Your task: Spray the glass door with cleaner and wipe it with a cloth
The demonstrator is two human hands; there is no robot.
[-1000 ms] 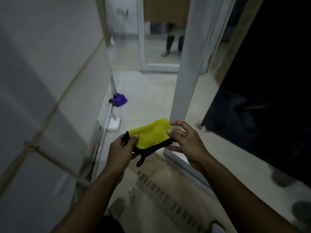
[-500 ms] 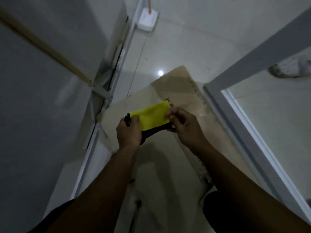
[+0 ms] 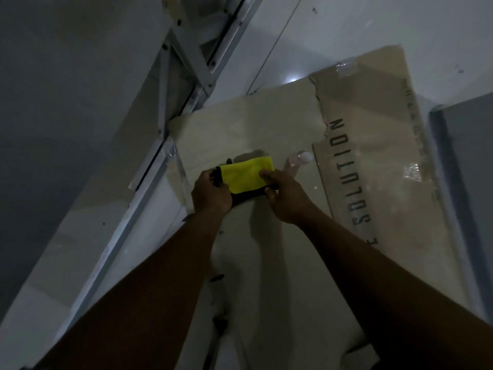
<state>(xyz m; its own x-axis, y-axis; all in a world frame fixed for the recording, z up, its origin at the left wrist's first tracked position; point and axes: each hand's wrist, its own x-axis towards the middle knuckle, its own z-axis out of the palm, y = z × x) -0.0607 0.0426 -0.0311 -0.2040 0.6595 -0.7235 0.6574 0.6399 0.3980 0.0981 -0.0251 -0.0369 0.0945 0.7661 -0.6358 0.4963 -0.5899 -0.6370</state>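
Note:
A yellow cloth (image 3: 245, 174) with a black underside and black edging is stretched between both hands at the frame's middle. My left hand (image 3: 210, 194) grips its left end, where a black loop sticks out. My right hand (image 3: 286, 196) pinches its right end between thumb and fingers. Just beyond the right hand a clear bottle with a white cap (image 3: 300, 159) stands on the cardboard. A glass panel in a pale metal frame (image 3: 170, 145) runs along the left.
Flattened cardboard (image 3: 368, 145) printed with dark letters covers the tiled floor (image 3: 333, 28) under my arms. A grey door frame (image 3: 458, 161) stands at the right edge. A metal floor track (image 3: 213, 49) runs up the left side.
The view has tilted from the corridor ahead down to the floor. Both hands keep holding the yellow cloth, and the bottle has come into view beside the right hand.

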